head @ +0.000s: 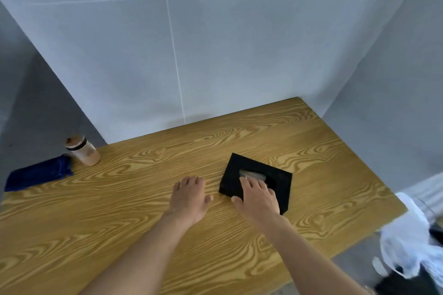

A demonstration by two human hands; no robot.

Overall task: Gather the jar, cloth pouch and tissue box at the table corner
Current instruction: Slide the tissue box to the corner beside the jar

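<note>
A black tissue box (275, 175) lies flat in the middle-right of the wooden table (143, 199), a grey tissue showing in its oval slot. My right hand (257, 195) rests on top of the box, fingers spread over its near left part, thumb at its left edge. My left hand (189, 196) lies flat on the table just left of the box, fingers apart, holding nothing. At the far left corner stands a clear jar (84, 149) with brown contents and a brown lid. A dark blue cloth pouch (38, 176) lies beside it at the left edge.
Grey tiled walls (191, 43) close the table at the back and right. White plastic bags (407, 246) and something dark sit past the table's right edge. Bare wood lies between the pouch and my hands.
</note>
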